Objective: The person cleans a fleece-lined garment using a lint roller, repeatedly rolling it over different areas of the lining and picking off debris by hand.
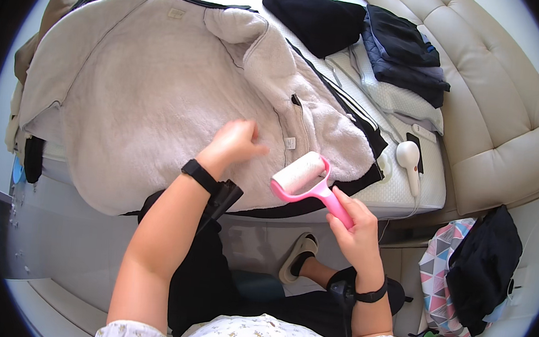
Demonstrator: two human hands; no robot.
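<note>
A large black-edged garment lies spread with its cream fleece lining (143, 89) facing up. My right hand (354, 229) is closed round the pink handle of a lint roller (301, 174). The roller's white sheet-covered drum is tilted at the garment's near right part, beside a small white label (290, 143). I cannot tell whether the drum touches the fleece. My left hand (235, 143) is over the lining, left of the roller, with nothing visible in it. Its thumb and forefinger are apart; the other fingers are partly hidden.
Folded dark clothes (405, 52) and a black cloth (313, 20) lie on the far right of the white bed. A white corded handheld device (408, 157) rests near its right edge. Beyond stands a beige padded headboard (484, 90). A triangle-patterned bag (442, 271) with black cloth sits at right.
</note>
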